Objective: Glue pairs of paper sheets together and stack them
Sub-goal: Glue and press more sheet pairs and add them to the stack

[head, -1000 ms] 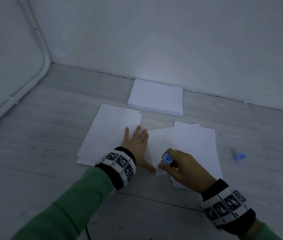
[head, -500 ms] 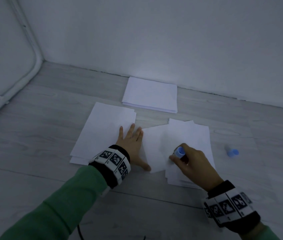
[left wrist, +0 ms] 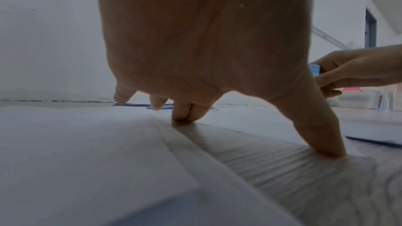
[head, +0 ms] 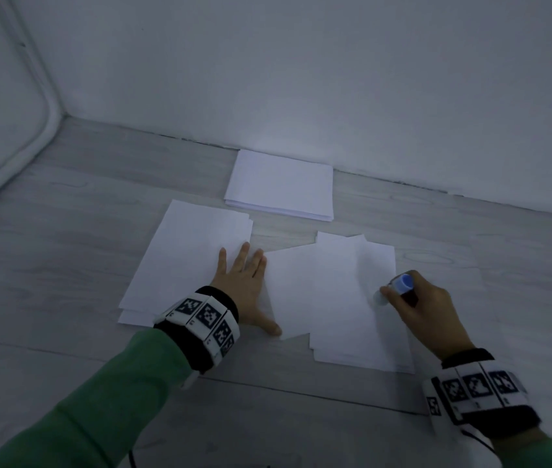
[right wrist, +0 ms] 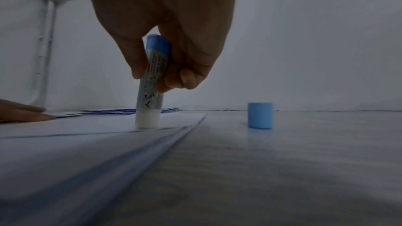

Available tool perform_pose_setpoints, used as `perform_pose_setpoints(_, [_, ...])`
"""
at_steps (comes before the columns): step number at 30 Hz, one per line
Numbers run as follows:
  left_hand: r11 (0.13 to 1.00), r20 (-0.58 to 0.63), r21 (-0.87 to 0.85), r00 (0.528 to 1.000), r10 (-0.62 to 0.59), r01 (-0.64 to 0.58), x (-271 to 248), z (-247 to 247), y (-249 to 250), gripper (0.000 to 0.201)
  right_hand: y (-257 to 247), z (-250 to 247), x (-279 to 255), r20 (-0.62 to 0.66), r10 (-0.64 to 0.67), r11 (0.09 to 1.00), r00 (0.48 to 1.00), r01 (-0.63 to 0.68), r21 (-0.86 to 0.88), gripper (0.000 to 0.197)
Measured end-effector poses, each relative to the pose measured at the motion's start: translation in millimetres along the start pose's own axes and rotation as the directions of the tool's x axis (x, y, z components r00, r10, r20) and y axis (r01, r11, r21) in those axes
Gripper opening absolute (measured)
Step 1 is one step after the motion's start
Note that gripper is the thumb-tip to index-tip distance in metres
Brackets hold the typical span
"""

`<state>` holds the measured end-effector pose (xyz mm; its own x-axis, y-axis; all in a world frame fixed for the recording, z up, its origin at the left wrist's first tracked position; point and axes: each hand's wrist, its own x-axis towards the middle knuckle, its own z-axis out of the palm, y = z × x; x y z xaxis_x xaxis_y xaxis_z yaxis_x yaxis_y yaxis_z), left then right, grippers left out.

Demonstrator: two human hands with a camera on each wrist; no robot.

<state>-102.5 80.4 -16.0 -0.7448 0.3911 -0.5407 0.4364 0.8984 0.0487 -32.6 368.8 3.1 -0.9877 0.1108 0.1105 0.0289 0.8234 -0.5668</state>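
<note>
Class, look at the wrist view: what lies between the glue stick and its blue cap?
In the right wrist view, the glue stick stands near the paper's edge; beyond it only bare floor reaches the cap.

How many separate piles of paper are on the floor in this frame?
3. One neat pile lies by the far wall; one pile lies under the left hand; one loose pile is under the glue stick in the right hand.
</note>
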Motion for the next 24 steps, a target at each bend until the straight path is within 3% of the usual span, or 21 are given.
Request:
perform_pose_setpoints(7, [1.0, -0.01, -0.007, 1.0, -0.005, 0.005, -0.8, 0.0, 0.4, 0.135, -1.1, -7.3, 14.4, -0.069, 0.02, 0.988, 0.997, -0.03, -0.15, 0.023])
perform_pose_setpoints(10, [1.0, -0.018, -0.004, 1.0, -0.009, 0.009, -1.1, -1.1, 1.1, 0.134, -30.4, 4.8, 28.8, -0.127, -0.038, 0.997, 0.991, 0.028, -0.075, 0.022])
perform_pose_setpoints(15, [1.0, -0.032, 0.008, 0.999, -0.018, 0.018, -1.3, -1.1, 2.2, 0.133, -90.5, 50.6, 60.8, 0.017, -0.094, 0.978, 0.995, 0.089, 0.191, 0.025])
perform_pose_setpoints(21, [1.0, -0.049, 0.011, 0.999, -0.023, 0.023, 0.7, 2.3, 1.3, 0.136, -117.9, 86.9, 77.0, 0.203, -0.191, 0.979, 0.96, 0.172, 0.108, 0.025])
perform_pose_setpoints(24, [0.999, -0.055, 0.03, 0.998, -0.025, 0.027, 1.8, 1.4, 1.8, 0.136, -110.4, 87.2, 77.9, 0.185, -0.192, 0.981, 0.964, 0.182, 0.072, 0.025])
